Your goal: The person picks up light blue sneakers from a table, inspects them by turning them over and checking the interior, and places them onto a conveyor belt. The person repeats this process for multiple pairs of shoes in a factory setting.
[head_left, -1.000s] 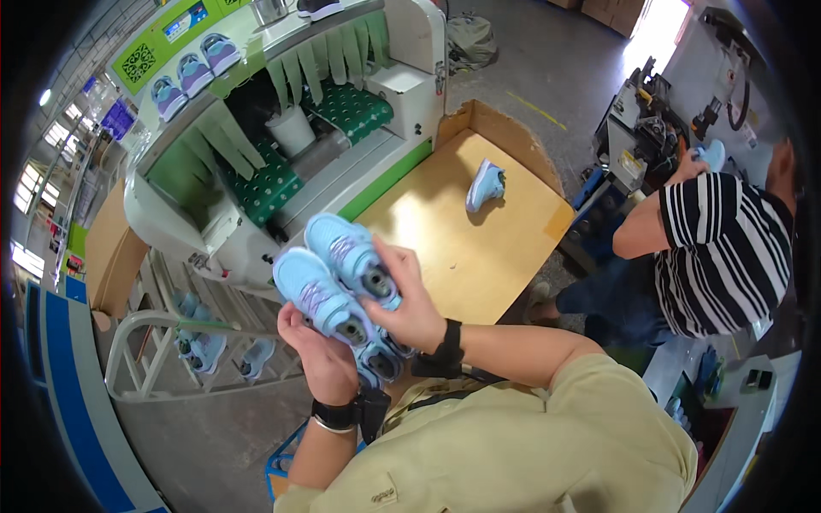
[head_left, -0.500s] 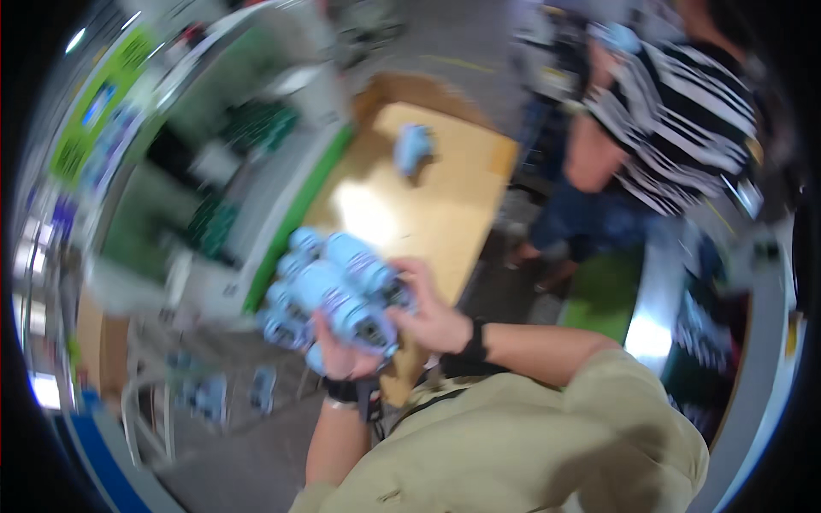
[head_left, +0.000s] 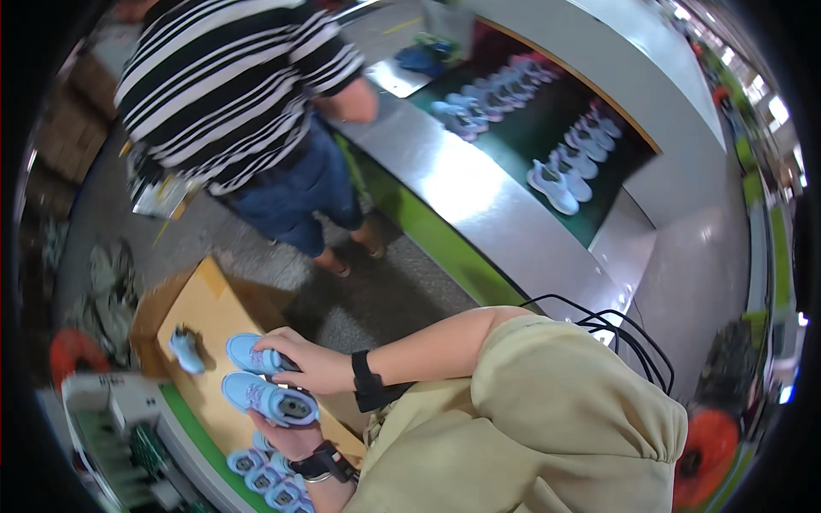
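Note:
Two light blue sneakers are up in my hands, side by side, toes to the left. My right hand [head_left: 315, 362] is closed on the heel end of the farther sneaker [head_left: 243, 350]. The nearer sneaker [head_left: 250, 392], its dark insole showing, is gripped from below by my left hand [head_left: 289, 438]. Below them, several more light blue sneakers [head_left: 284, 494] sit close together on the wooden tabletop [head_left: 192, 303]. A single blue shoe [head_left: 186, 350] lies apart near the table's far left.
A person in a striped shirt [head_left: 231, 94] stands at the upper left beside a metal-edged conveyor [head_left: 462, 184]. Rows of pale shoes [head_left: 554, 186] stand on its green belt [head_left: 513, 167]. Black cables [head_left: 637, 333] loop at right. A green-edged machine [head_left: 111, 427] borders the table.
My view has swung right, bringing the conveyor with shoes into sight. Both hands have carried the two sneakers away from the group on the table. The person now appears at upper left.

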